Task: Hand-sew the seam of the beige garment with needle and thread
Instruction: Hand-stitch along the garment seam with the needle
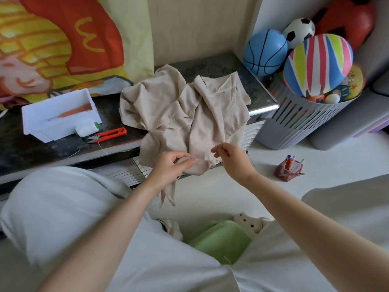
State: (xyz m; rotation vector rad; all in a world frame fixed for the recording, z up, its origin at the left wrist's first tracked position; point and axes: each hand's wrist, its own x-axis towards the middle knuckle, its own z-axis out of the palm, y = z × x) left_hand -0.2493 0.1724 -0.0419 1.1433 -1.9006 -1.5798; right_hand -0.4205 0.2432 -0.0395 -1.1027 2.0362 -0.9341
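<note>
The beige garment lies crumpled on the dark low table, its lower hem hanging over the front edge. My left hand pinches the hem between thumb and fingers. Just to the right, my right hand is raised beside the hem with thumb and forefinger pinched together; the needle and thread are too small to make out between them.
A white plastic tray with an orange tool, a white thread spool and red snips sit on the table's left. A grey basket of balls stands at the right. A small red pen holder is on the floor, a green stool between my knees.
</note>
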